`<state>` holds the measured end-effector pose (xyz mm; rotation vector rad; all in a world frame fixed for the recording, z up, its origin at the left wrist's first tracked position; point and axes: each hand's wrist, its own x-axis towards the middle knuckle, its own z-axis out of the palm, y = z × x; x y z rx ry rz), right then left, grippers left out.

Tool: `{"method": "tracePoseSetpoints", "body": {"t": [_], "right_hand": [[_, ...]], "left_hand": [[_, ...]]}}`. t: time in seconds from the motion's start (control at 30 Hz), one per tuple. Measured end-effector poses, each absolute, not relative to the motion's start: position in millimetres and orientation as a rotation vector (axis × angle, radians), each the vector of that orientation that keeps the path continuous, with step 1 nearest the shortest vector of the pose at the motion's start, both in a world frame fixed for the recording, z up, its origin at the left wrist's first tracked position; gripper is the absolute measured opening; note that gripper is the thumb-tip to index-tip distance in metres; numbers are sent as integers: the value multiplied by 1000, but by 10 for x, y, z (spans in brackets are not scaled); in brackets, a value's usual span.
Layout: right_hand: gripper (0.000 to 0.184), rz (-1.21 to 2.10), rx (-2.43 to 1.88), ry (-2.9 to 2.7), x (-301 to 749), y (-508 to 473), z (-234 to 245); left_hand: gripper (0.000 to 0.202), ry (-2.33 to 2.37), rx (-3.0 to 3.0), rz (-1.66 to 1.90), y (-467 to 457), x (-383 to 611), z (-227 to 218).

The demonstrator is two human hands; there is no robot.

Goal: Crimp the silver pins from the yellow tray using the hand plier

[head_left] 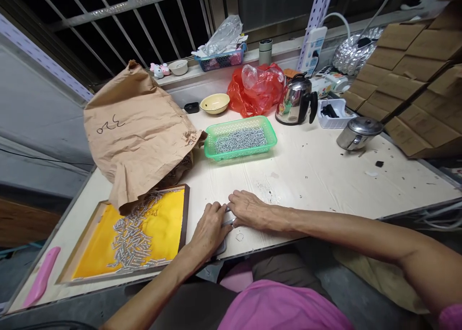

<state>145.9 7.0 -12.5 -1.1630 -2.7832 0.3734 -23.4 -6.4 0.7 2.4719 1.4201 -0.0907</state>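
My left hand (209, 229) and my right hand (249, 209) meet near the table's front edge, fingers bent and closed. Between them shows a small silvery metal piece (228, 217), which both hands grip; the fingers cover most of it. A dark grey edge of something (221, 247) peeks out beneath my left hand. To the left lies a shallow wooden-framed tray (186, 209) with a yellow bottom, holding a spread of small metal pins (132, 241). Beyond my hands stands a green plastic basket (240, 152) with many similar metal pins (241, 139).
A large brown paper bag (140, 127) leans over the tray's back. A pink-handled tool (42, 277) lies at the left edge. Farther back are a yellow bowl (215, 103), red plastic bag (252, 91), kettle (294, 101) and lidded metal pot (359, 133). Cardboard (407, 79) is stacked right.
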Motion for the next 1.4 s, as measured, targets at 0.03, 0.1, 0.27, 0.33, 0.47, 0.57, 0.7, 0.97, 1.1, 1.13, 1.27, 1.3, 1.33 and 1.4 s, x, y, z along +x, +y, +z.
{"method": "tracePoseSetpoints", "body": {"t": [0.03,0.1,0.27,0.33,0.47,0.57,0.7,0.97,1.1,1.13,1.27,1.3,1.33,1.4], "right_hand": [[30,383,-1171,-2770,1452,63,-153],[26,400,-1194,-2747,1437,49,-209],[20,459,-1172,-2748,1449,32,-272],[23,492,-1135,-2724,1466,27,-283],[27,463,-1126,-2672,1494,-5,-303],[32,413,-1131,-2620,1543,-8,-259],[46,428,-1113,-2603,1651,65,-152],[15,317,-1213,-2682,1675,357,-260],[13,248,-1205,-2690,1690,595,-289],[12,249,-1235,-2687,1678,619,-273],[13,246,-1220,-2739,1451,484,-140],[13,239,-1126,-2777,1347,410,-102],[13,232,-995,-2824,1232,335,-68],[12,226,-700,-2926,994,206,-16]], "left_hand": [[25,1429,2464,-95,-77,-220,18],[16,1431,2449,-85,-98,-195,29],[9,1448,2406,-81,-106,-158,36],[11,1445,2397,-97,-88,-150,45],[9,1414,2419,-120,-21,-181,34],[16,1385,2461,-49,5,-266,-20],[41,1397,2485,204,-132,-358,-133],[39,1299,2507,466,-712,-59,-374],[35,1297,2448,491,-798,8,-422],[35,1292,2436,504,-802,6,-426],[39,1289,2398,577,-792,4,-443],[41,1287,2385,588,-794,12,-449],[42,1292,2365,598,-803,21,-455],[38,1315,2321,589,-851,30,-453]]}}
